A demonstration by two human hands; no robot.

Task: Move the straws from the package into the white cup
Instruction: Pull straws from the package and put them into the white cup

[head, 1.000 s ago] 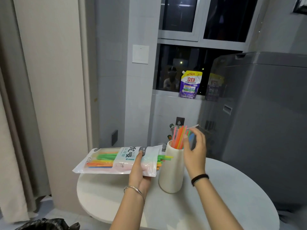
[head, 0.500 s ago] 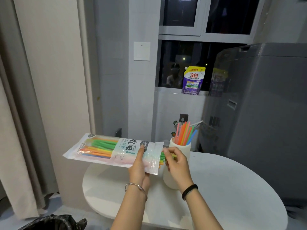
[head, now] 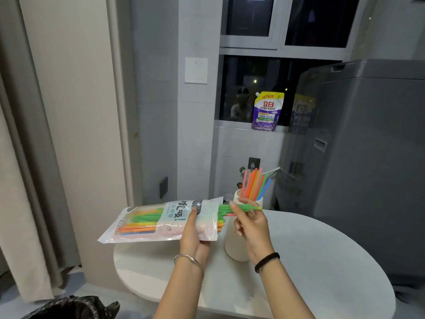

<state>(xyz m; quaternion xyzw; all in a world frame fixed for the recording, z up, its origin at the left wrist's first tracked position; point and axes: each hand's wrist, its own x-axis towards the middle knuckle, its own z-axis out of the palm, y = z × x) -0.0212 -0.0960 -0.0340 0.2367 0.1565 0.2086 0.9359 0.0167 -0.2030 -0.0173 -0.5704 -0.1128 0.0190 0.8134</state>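
The white cup point(head: 236, 240) stands upright on the bench point(head: 322, 261) and serves as the reference. To its left, the package point(head: 161, 222) is held clear of the bench, long axis roughly horizontal, open mouth facing the cup. The left hand point(head: 195, 236) is clamped on the package near that mouth, thumb on top and fingers below.

Green straws point(head: 232, 209) project from the mouth toward the cup, lying parallel to the package axis. The right hand point(head: 250, 224), directly in front of the cup, is pinched shut on these projecting ends.

Above the cup rim, the straws already loaded point(head: 254, 184) stand near upright, fanned slightly right.

Governing relation: the pinched straws lie horizontal, just below the rim, while the cup opening faces up. The right hand is nearer; the next move probably requires withdrawal rightward, then rotation to vertical.
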